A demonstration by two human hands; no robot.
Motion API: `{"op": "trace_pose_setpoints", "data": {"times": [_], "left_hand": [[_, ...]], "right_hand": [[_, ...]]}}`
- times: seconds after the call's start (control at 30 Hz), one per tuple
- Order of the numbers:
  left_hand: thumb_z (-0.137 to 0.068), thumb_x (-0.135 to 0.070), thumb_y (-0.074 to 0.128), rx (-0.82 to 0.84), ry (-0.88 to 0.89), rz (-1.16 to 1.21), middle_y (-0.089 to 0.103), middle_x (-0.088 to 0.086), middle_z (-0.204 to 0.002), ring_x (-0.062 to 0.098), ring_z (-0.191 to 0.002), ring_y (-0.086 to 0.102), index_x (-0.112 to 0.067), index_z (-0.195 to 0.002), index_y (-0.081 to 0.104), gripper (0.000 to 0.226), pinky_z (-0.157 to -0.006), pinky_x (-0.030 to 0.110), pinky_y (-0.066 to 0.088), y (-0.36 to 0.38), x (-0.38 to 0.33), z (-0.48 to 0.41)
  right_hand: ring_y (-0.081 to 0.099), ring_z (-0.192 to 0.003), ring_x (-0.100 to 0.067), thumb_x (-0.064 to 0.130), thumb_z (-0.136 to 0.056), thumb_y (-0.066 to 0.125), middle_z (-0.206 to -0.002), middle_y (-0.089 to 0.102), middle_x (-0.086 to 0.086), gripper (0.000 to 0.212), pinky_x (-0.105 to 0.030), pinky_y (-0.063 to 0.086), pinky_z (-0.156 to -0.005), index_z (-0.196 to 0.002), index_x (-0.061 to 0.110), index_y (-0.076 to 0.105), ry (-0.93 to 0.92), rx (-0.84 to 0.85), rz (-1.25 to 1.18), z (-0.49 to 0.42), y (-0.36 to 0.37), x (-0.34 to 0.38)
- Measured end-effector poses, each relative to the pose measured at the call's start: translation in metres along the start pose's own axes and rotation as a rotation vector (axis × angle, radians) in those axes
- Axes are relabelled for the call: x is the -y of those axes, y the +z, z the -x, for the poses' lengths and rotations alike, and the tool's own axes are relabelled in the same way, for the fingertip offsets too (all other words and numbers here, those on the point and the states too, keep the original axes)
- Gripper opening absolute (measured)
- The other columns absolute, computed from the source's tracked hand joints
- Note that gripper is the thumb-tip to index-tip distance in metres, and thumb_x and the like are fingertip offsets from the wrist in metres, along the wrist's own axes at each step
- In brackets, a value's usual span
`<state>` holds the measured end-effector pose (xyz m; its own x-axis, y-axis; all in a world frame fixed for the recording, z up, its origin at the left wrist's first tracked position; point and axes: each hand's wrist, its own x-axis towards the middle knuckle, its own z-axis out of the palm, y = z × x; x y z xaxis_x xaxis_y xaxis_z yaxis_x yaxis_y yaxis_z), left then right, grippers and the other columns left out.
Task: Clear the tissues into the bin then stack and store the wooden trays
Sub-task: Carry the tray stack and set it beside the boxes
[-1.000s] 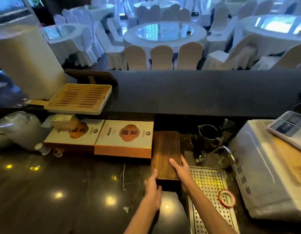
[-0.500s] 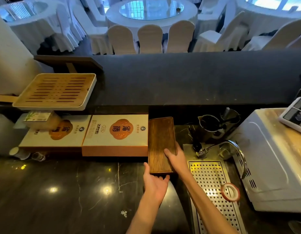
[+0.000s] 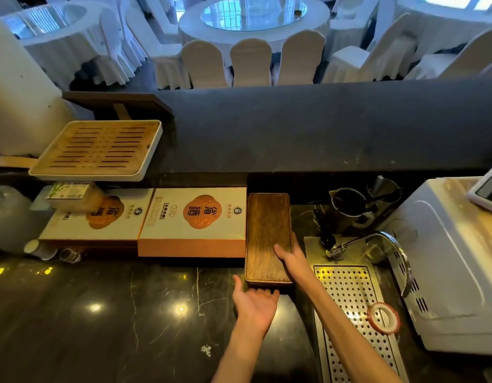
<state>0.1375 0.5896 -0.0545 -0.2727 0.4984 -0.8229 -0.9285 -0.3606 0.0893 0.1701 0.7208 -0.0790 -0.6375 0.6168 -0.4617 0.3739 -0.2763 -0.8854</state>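
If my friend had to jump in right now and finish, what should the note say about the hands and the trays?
Left hand: open, palm up at the near end of the dark wooden tray, fingertips under its edge.
Right hand: flat on the tray's right edge.
The tray lies on the black counter beside the orange and white box.
The slatted bamboo tray sits higher up, far left.
Done: no tissues or bin in view.
Left: probably stack the trays and store them.

Left hand (image 3: 254,305) palm-up, fingers curled; right hand (image 3: 291,259) flat, palm-down, both forearms extended forward.
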Motion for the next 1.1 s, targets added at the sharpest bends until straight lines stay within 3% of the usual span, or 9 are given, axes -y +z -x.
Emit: {"op": "trace_pose_setpoints", "data": {"times": [0.17, 0.27, 0.43, 0.57, 0.77, 0.9, 0.97, 1.03, 1.1], "left_hand": [[-0.092, -0.061, 0.032, 0.025, 0.000, 0.001, 0.017, 0.020, -0.159, 0.033, -0.148, 0.012, -0.012, -0.153, 0.015, 0.079, -0.121, 0.047, 0.006, 0.000, 0.001, -0.005], [-0.094, -0.059, 0.029, 0.047, -0.002, 0.022, 0.023, 0.022, -0.157, 0.035, -0.146, 0.017, -0.010, -0.151, 0.020, 0.076, -0.121, 0.047, 0.008, 0.002, 0.000, -0.007], [-0.096, -0.056, 0.025, 0.075, -0.024, 0.020, 0.031, 0.025, -0.153, 0.039, -0.144, 0.023, -0.008, -0.148, 0.030, 0.070, -0.121, 0.051, 0.009, 0.012, -0.009, -0.018], [-0.097, -0.053, 0.028, 0.032, -0.044, 0.054, 0.036, 0.025, -0.149, 0.040, -0.140, 0.030, -0.007, -0.145, 0.035, 0.067, -0.120, 0.051, 0.014, 0.014, -0.011, -0.017], [-0.100, -0.045, 0.023, -0.124, 0.027, 0.053, 0.046, 0.024, -0.143, 0.042, -0.135, 0.038, -0.010, -0.138, 0.047, 0.058, -0.116, 0.054, 0.024, 0.044, -0.009, -0.010], [-0.100, -0.037, 0.016, -0.239, 0.029, 0.015, 0.046, 0.028, -0.139, 0.048, -0.132, 0.038, -0.008, -0.134, 0.049, 0.056, -0.111, 0.061, 0.026, 0.057, -0.011, -0.007], [-0.100, -0.036, 0.015, -0.273, 0.041, -0.128, 0.043, 0.028, -0.142, 0.048, -0.135, 0.034, -0.007, -0.135, 0.046, 0.056, -0.112, 0.061, 0.024, 0.060, -0.016, -0.007], [-0.100, -0.035, 0.028, -0.346, 0.115, -0.526, 0.045, 0.027, -0.139, 0.046, -0.132, 0.040, -0.006, -0.134, 0.046, 0.048, -0.109, 0.054, 0.034, 0.061, -0.019, -0.005], [-0.088, -0.017, 0.064, -0.365, 0.165, -0.715, 0.056, 0.022, -0.128, 0.032, -0.106, 0.061, -0.003, -0.130, 0.048, 0.047, -0.078, 0.030, 0.054, 0.049, -0.018, -0.004]], "right_hand": [[0.051, -0.128, -0.024, 0.042, -0.101, 0.036, -0.143, 0.047, -0.004, 0.052, -0.050, 0.040, -0.109, -0.150, 0.029, 0.023, 0.008, 0.071, -0.056, -0.017, -0.009, 0.001], [0.047, -0.132, -0.025, 0.055, -0.092, 0.033, -0.146, 0.045, -0.005, 0.068, -0.052, 0.037, -0.112, -0.152, 0.025, 0.022, -0.037, 0.047, -0.048, -0.027, -0.005, 0.011], [0.048, -0.131, -0.026, 0.055, -0.097, 0.028, -0.144, 0.048, -0.005, 0.060, -0.052, 0.039, -0.110, -0.150, 0.027, 0.027, -0.038, -0.002, 0.004, -0.044, -0.003, 0.011], [0.055, -0.121, -0.017, 0.047, -0.100, 0.034, -0.135, 0.054, 0.001, 0.043, -0.039, 0.045, -0.100, -0.142, 0.035, 0.034, -0.043, 0.013, -0.148, -0.044, -0.005, 0.007], [0.057, -0.123, -0.036, 0.046, -0.094, 0.052, -0.137, 0.055, -0.017, 0.056, -0.059, 0.042, -0.106, -0.144, 0.023, 0.039, 0.106, 0.103, -0.491, -0.037, -0.006, -0.001], [0.059, -0.119, -0.038, 0.046, -0.090, 0.059, -0.134, 0.056, -0.019, 0.059, -0.061, 0.042, -0.104, -0.141, 0.022, 0.042, 0.136, 0.104, -0.522, -0.037, -0.005, 0.000], [0.059, -0.119, -0.035, 0.049, -0.087, 0.060, -0.135, 0.057, -0.016, 0.062, -0.060, 0.043, -0.104, -0.141, 0.025, 0.041, 0.120, 0.085, -0.490, -0.040, -0.004, -0.003], [0.059, -0.121, -0.033, 0.054, -0.085, 0.060, -0.135, 0.056, -0.013, 0.066, -0.059, 0.042, -0.105, -0.142, 0.028, 0.039, 0.090, 0.094, -0.460, -0.044, -0.004, -0.004], [0.058, -0.122, -0.031, 0.058, -0.084, 0.060, -0.137, 0.055, -0.011, 0.071, -0.058, 0.042, -0.106, -0.144, 0.028, 0.036, 0.084, 0.112, -0.432, -0.043, -0.004, -0.002]]}}
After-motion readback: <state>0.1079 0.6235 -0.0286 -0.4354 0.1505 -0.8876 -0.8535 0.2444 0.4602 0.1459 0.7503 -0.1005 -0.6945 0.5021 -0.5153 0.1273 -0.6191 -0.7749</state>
